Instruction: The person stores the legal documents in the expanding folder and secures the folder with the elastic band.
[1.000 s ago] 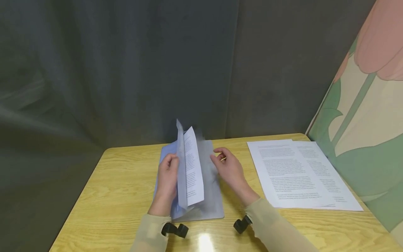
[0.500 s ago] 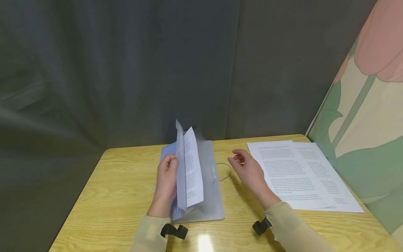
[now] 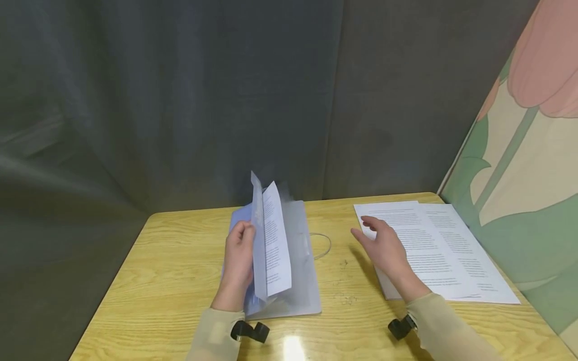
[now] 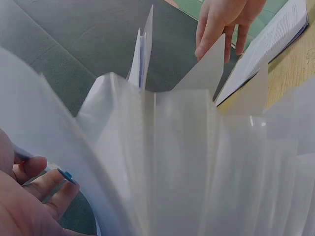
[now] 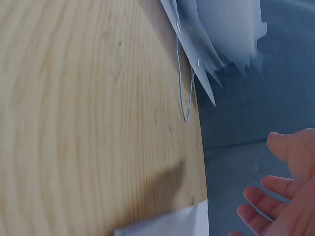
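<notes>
A translucent expanding file (image 3: 300, 281) stands fanned apart on the table, with several pleated pockets in the left wrist view. My left hand (image 3: 239, 250) grips its raised cover (image 3: 258, 235) at the left side, thumb on the near face. Inside, a white printed sheet (image 3: 276, 245) leans upright behind that cover. A thin elastic loop (image 3: 328, 244) sticks out from the file's right edge onto the table. My right hand (image 3: 386, 248) hovers above the left part of the loose printed sheets (image 3: 433, 250), fingers loosely bent and holding nothing. Near my left fingers shows a small blue button (image 4: 68, 176).
The loose sheets lie overlapping in two stacks at the right of the wooden table (image 3: 180, 260). A dark curtain (image 3: 244, 100) hangs behind the table's back edge. A flowered panel (image 3: 533, 200) stands along the right side.
My right hand has moved right, from the file's edge to over the loose sheets, leaving the elastic loop in view. My left hand and the file have stayed in place.
</notes>
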`<state>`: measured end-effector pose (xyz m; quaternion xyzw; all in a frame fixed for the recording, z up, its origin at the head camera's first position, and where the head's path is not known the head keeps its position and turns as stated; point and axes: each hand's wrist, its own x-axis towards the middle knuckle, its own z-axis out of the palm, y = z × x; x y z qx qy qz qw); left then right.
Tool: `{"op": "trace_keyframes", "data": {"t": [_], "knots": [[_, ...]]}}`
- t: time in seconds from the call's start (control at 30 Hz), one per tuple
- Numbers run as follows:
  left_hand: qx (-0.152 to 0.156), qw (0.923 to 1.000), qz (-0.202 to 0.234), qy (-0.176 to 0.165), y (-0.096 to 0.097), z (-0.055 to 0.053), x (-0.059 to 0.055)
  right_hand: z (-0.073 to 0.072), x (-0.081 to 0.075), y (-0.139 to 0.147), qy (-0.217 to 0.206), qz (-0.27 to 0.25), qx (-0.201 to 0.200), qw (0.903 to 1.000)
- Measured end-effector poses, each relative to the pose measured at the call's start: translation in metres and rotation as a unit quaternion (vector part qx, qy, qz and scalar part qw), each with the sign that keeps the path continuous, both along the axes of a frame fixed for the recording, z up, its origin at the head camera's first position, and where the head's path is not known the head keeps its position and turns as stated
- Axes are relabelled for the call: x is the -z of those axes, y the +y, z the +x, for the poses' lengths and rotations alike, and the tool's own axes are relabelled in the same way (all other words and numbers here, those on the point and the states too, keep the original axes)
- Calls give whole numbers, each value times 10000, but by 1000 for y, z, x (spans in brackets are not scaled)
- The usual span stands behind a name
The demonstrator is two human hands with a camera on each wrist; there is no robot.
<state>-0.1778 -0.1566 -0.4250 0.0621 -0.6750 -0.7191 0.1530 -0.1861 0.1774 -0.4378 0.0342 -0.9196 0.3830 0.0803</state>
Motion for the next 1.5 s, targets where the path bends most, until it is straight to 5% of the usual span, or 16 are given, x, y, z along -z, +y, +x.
{"op": "trace_keyframes", "data": {"t": [1.5], "knots": [[3, 10000, 45, 19, 6, -3, 2, -2, 26, 116, -536, 1219, 943, 9866]]}}
